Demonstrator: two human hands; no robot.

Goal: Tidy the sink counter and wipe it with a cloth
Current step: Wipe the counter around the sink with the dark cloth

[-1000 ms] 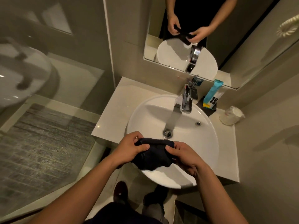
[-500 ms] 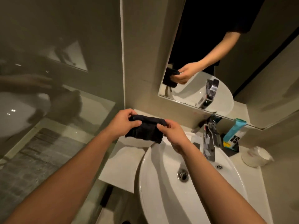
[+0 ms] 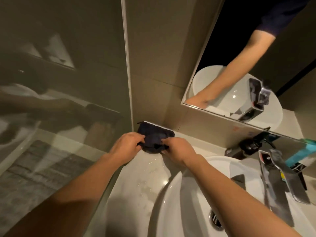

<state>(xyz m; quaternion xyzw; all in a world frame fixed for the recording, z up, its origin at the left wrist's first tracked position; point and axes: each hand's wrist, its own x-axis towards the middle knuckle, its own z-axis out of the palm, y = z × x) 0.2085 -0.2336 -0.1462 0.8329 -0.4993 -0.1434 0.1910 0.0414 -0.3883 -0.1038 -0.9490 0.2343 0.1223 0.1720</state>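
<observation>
A dark folded cloth (image 3: 154, 135) lies pressed on the pale sink counter (image 3: 136, 189) in its far left corner, against the wall. My left hand (image 3: 127, 145) grips the cloth's left side and my right hand (image 3: 178, 150) grips its right side. Both hands rest low on the counter. Water droplets glint on the counter surface just in front of the cloth. The white oval basin (image 3: 188, 202) sits to the right of my hands.
A chrome tap (image 3: 275, 178) stands over the basin at right, with a teal tube (image 3: 301, 153) and a dark holder (image 3: 242, 149) behind it. A mirror (image 3: 239, 65) hangs above. A glass shower panel (image 3: 59, 100) borders the counter's left edge.
Both hands carried the cloth from in front of the basin up and left, then down onto the counter's far left corner. The view has moved closer to the counter.
</observation>
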